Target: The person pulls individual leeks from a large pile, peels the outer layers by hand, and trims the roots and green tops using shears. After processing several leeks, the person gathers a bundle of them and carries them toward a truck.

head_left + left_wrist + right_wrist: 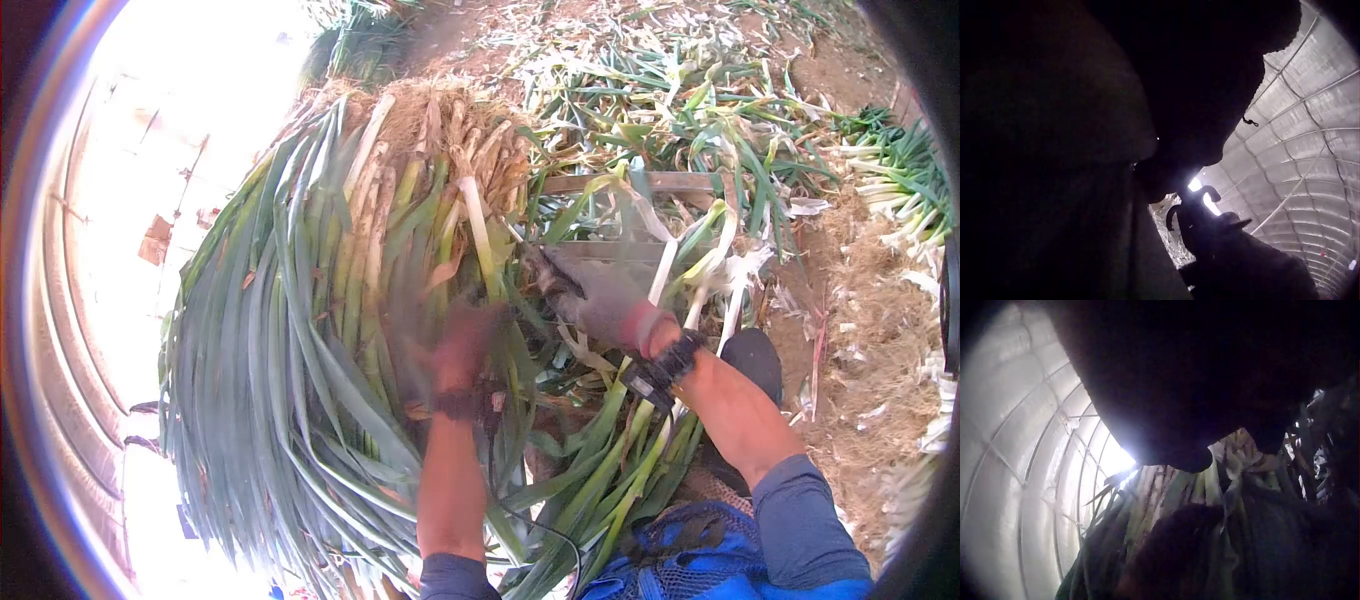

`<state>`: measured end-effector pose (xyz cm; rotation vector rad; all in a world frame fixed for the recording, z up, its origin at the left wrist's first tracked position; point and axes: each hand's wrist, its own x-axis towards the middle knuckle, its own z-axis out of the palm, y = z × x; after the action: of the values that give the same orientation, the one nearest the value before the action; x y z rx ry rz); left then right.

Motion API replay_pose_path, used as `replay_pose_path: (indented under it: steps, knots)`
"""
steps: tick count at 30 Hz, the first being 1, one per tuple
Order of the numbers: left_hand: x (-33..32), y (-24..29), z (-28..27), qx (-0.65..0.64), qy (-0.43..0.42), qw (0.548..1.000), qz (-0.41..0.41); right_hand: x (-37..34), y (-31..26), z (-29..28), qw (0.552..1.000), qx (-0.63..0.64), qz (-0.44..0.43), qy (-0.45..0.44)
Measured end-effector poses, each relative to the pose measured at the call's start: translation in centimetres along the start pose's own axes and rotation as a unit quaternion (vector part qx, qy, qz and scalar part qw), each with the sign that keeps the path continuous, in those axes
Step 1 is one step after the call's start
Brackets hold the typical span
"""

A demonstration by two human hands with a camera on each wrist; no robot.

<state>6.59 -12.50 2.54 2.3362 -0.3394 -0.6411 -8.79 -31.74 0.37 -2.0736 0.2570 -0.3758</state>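
Note:
A large pile of long green stalks [300,300] with pale, rooty ends fills the left and middle of the head view. Over its right side the left hand [465,345] is motion-blurred, beside a pale stalk [480,230]; its grip is unclear. To the right, the gloved right hand [600,300] points toward the pile, dark at its fingers; whether it holds something is unclear. In the left wrist view a dark hand silhouette [1254,262] shows curved shapes at its end. Stalks [1210,487] stand below the dark right hand [1179,412] in the right wrist view.
Loose leaves and trimmings [660,110] cover the ground behind. Cleaned stalks with white ends [900,190] lie at the far right. More long stalks [640,450] lie near the person's lap and shoe [752,362]. A ribbed translucent cover [1297,156] arches overhead.

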Motion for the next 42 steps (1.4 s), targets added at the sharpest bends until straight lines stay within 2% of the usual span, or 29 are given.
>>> replay_pose_path:
  steps: [3, 5, 9, 12, 15, 18, 21, 24, 26, 27, 28, 30, 31, 33, 35, 36, 38, 39, 40, 42]
  knots:
    - [0.4, -4.8, -0.2, 0.048, -0.005, 0.999, 0.004, 1.9, -0.9, 0.7, 0.999, 0.03, -0.015, 0.023]
    - [0.5, -8.9, 1.1, 0.085, -0.001, 0.996, 0.014, 3.0, -0.5, 1.3, 1.0, -0.004, -0.009, -0.013]
    - [-3.8, -8.0, 2.3, 0.045, 0.001, 0.999, -0.02, 1.8, -2.9, -0.2, 0.993, -0.025, 0.068, -0.089]
    - [-7.4, -5.8, 2.8, -0.019, -0.007, 0.998, -0.062, -0.6, -0.5, 1.8, 0.997, -0.056, 0.044, -0.022]
    - [-6.3, -7.4, 2.9, -0.046, -0.048, 0.991, -0.115, -3.4, 0.3, 1.9, 0.998, -0.005, 0.036, -0.058]
    - [-5.7, -8.5, 3.7, -0.007, -0.006, 0.997, -0.082, -5.1, -0.4, 1.9, 0.995, 0.003, 0.049, -0.088]
    - [-6.7, -9.7, 4.4, -0.125, 0.003, 0.992, -0.009, -5.8, -1.0, 2.3, 0.995, -0.025, 0.05, -0.08]
    - [-8.3, -9.4, 5.1, -0.035, 0.076, 0.993, 0.082, -6.1, -1.4, 2.0, 0.997, -0.031, 0.039, -0.061]
    - [-7.7, -12.3, 5.8, 0.067, 0.025, 0.997, 0.013, -6.9, -1.7, 1.1, 0.996, -0.013, 0.039, -0.076]
    - [-7.9, -11.7, 5.9, 0.117, -0.001, 0.993, -0.02, -7.6, -2.0, 0.5, 0.995, -0.001, 0.043, -0.094]
    - [-8.9, -11.4, 6.3, 0.09, -0.043, 0.995, -0.004, -8.3, -2.1, 0.2, 0.992, 0.011, 0.047, -0.114]
    - [-13.4, -6.1, 7.0, 0.038, -0.125, 0.991, 0.024, -9.7, -0.5, 0.1, 0.99, -0.001, 0.045, -0.135]
    - [-14.2, -6.1, 8.6, 0.041, -0.135, 0.989, 0.042, -10.2, 0.3, -0.1, 0.988, -0.007, 0.043, -0.145]
    - [-16.2, -6.6, 11.5, 0.048, -0.154, 0.984, 0.076, -10.8, 1.5, -1.0, 0.992, -0.051, 0.039, -0.112]
    - [-17.9, -3.6, 11.1, 0.129, -0.204, 0.968, 0.076, -10.8, 5.3, -1.0, 0.992, -0.084, 0.061, -0.068]
    - [-18.3, -2.1, 10.9, 0.168, -0.228, 0.956, 0.077, -10.9, 7.1, -1.3, 0.99, -0.085, 0.1, -0.046]
    - [-16.6, 0.1, 8.3, 0.21, -0.162, 0.957, 0.121, -10.9, 7.7, -3.3, 0.981, -0.083, 0.174, -0.024]
    - [-15.1, 1.1, 6.5, 0.231, -0.13, 0.954, 0.142, -11.1, 7.0, -4.1, 0.983, -0.063, 0.169, -0.021]
    - [-12.7, 1.4, 5.2, 0.308, -0.026, 0.944, 0.117, -11.5, 6.4, -4.5, 0.985, -0.043, 0.164, -0.018]
    - [-8.2, 3.3, 1.9, 0.412, 0.159, 0.891, 0.109, -12.0, 5.4, -4.4, 0.989, 0.007, 0.141, -0.035]
